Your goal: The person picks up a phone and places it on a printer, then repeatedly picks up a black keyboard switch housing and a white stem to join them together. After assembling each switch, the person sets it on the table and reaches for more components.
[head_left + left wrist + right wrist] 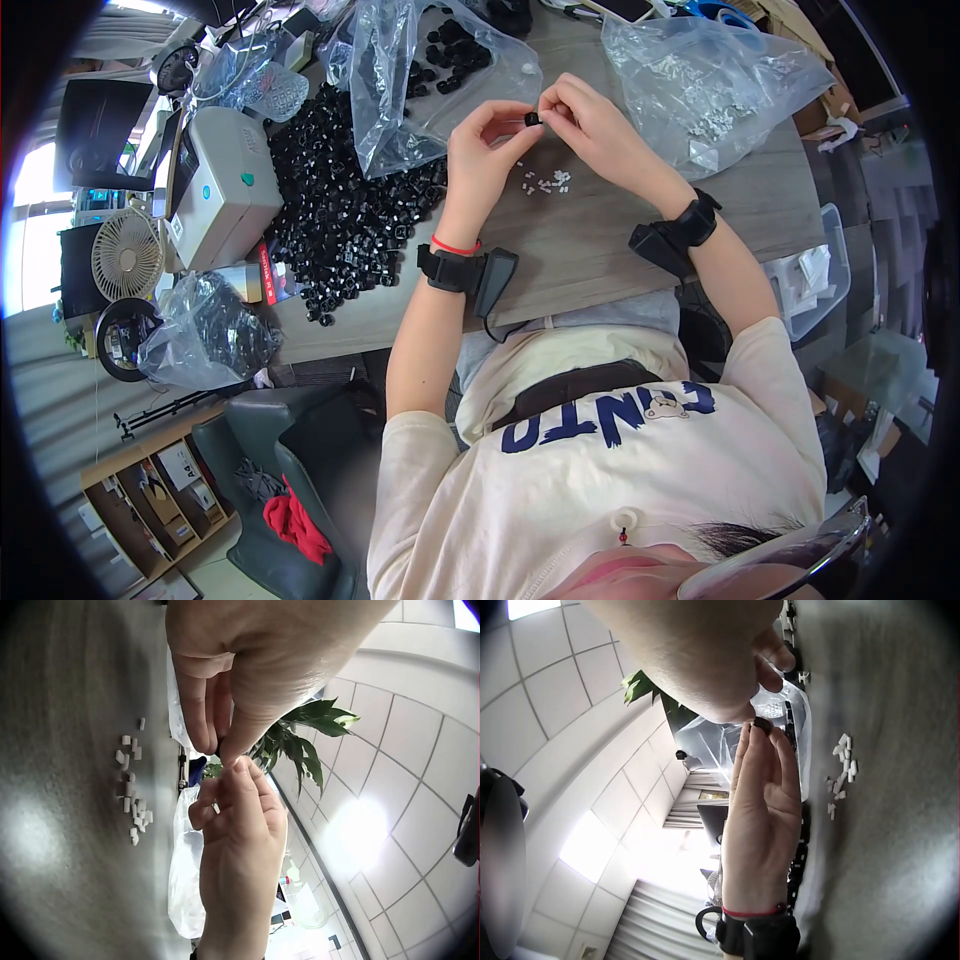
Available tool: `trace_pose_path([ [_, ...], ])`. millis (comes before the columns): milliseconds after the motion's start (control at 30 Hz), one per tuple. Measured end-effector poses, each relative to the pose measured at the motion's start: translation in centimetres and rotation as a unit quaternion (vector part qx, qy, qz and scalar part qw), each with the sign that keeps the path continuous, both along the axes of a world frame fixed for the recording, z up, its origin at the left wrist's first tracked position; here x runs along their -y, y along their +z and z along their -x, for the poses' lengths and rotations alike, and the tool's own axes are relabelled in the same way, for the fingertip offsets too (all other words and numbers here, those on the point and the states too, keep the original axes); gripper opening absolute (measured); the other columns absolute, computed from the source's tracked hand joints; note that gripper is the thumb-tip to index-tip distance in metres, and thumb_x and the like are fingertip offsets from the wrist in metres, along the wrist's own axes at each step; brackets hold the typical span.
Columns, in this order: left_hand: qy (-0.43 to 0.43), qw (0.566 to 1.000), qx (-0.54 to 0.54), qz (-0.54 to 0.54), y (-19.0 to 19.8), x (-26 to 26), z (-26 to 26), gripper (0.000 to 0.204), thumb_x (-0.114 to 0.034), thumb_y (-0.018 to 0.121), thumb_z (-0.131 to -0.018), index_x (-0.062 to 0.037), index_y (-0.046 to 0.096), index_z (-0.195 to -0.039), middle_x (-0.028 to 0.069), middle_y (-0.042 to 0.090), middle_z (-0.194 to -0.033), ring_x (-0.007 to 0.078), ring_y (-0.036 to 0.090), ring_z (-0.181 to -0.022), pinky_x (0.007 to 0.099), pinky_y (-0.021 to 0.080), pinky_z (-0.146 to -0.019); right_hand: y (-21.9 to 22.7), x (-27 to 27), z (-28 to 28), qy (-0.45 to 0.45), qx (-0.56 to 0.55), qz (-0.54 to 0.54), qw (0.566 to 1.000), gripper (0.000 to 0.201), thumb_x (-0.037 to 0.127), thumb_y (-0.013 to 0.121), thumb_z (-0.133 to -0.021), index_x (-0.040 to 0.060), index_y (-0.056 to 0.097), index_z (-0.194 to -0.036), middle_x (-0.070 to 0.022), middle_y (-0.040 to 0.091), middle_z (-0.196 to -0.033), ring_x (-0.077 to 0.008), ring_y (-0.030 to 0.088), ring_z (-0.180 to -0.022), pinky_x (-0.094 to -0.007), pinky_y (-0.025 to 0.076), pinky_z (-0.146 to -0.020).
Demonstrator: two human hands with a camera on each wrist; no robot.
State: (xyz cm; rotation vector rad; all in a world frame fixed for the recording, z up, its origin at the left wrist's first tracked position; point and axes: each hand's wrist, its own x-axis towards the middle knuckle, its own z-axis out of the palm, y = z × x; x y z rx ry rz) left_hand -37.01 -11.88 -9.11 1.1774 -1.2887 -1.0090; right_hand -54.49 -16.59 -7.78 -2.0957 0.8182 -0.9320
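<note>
Both hands are up over the table (600, 250), fingertips meeting. The left hand (480, 150) pinches a small black part (533, 119), and the right hand (590, 125) pinches at the same piece from the other side. Just below lies a scatter of tiny white pieces (545, 181). Left of that, a heap of black parts (340, 210) beside a clear bag (420, 80).

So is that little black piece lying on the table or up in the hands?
Up in the hands. The little black piece is pinched between the left hand and right hand, above the table.
</note>
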Motion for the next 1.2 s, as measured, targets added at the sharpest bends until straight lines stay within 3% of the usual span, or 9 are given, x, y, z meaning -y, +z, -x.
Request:
trace_pose_path([
  [600, 0.006, 1.0, 0.02, 0.007, 0.0, 0.0, 0.0, 0.026, -0.005, 0.074, -0.079, 0.0009, 0.067, -0.103, 0.0044, 0.068, -0.092, 0.0107, 0.063, -0.083, 0.0236, 0.052, -0.071, 0.0, -0.2, -0.1, -0.01, 0.0, 0.007, 1.0, 0.009, 0.007, 0.054, -0.094, -0.0007, 0.053, -0.096, -0.0081, 0.047, -0.089, -0.0182, 0.049, -0.074, -0.0288, 0.042, -0.068],
  [867, 0.008, 1.0, 0.013, 0.012, -0.1, 0.0, 0.0, 0.026, -0.006, 0.075, -0.079, 0.0007, 0.067, -0.103, 0.0045, 0.068, -0.093, 0.0106, 0.063, -0.083, 0.0228, 0.052, -0.072, -0.3, 0.1, -0.1, -0.007, 0.02, -0.019, 1.0, 0.009, 0.011, 0.056, -0.095, 0.0022, 0.053, -0.098, -0.0028, 0.049, -0.089, -0.0113, 0.05, -0.076, -0.0252, 0.041, -0.067],
  [967, 0.009, 1.0, -0.003, 0.018, -0.1, 0.0, 0.0, 0.026, -0.007, 0.075, -0.08, 0.0005, 0.067, -0.103, 0.0044, 0.068, -0.094, 0.0104, 0.063, -0.084, 0.0224, 0.051, -0.072, -2.6, 1.0, -0.4, 0.024, 0.112, -0.178, 0.977, 0.011, 0.014, 0.056, -0.096, 0.0053, 0.051, -0.1, 0.0013, 0.049, -0.087, -0.0073, 0.047, -0.072, -0.0228, 0.041, -0.065],
  [1000, 0.009, 1.0, -0.017, 0.01, -0.1, 0.0, 0.0, 0.025, -0.007, 0.075, -0.08, 0.0005, 0.067, -0.103, 0.0043, 0.068, -0.095, 0.0102, 0.063, -0.084, 0.0223, 0.051, -0.072, -2.2, 0.9, -0.4, 0.024, 0.112, -0.178, 0.977, 0.011, 0.014, 0.056, -0.096, 0.0053, 0.051, -0.1, 0.0013, 0.049, -0.087, -0.0073, 0.047, -0.072, -0.0228, 0.041, -0.065],
  [1100, 0.008, 0.999, -0.044, -0.005, 0.0, 0.0, 0.0, 0.024, -0.007, 0.074, -0.081, 0.0004, 0.067, -0.103, 0.0042, 0.068, -0.095, 0.0098, 0.063, -0.085, 0.0222, 0.05, -0.074, -0.4, 0.4, -0.2, 0.041, 0.102, -0.361, 0.926, 0.015, 0.017, 0.057, -0.097, 0.0071, 0.05, -0.104, 0.0033, 0.049, -0.081, -0.0055, 0.047, -0.07, -0.0216, 0.041, -0.063],
  [1133, 0.013, 0.999, -0.043, 0.003, 0.0, 0.1, 0.1, 0.024, -0.006, 0.074, -0.082, 0.0006, 0.067, -0.104, 0.0043, 0.068, -0.096, 0.0097, 0.063, -0.085, 0.0221, 0.05, -0.074, -0.6, 0.6, -0.1, 0.04, 0.103, -0.36, 0.926, 0.015, 0.017, 0.057, -0.097, 0.0071, 0.05, -0.104, 0.0033, 0.049, -0.081, -0.0055, 0.047, -0.07, -0.0216, 0.041, -0.063],
  [1200, 0.025, 0.999, -0.041, 0.02, 0.2, 0.1, 0.1, 0.023, -0.005, 0.072, -0.083, 0.001, 0.066, -0.105, 0.0044, 0.068, -0.097, 0.0094, 0.063, -0.085, 0.0218, 0.05, -0.075, -1.2, 1.1, 0.0, 0.024, 0.101, -0.255, 0.961, 0.015, 0.017, 0.059, -0.095, 0.0049, 0.052, -0.101, 0.0013, 0.051, -0.078, -0.0077, 0.049, -0.068, -0.0235, 0.042, -0.062],
])
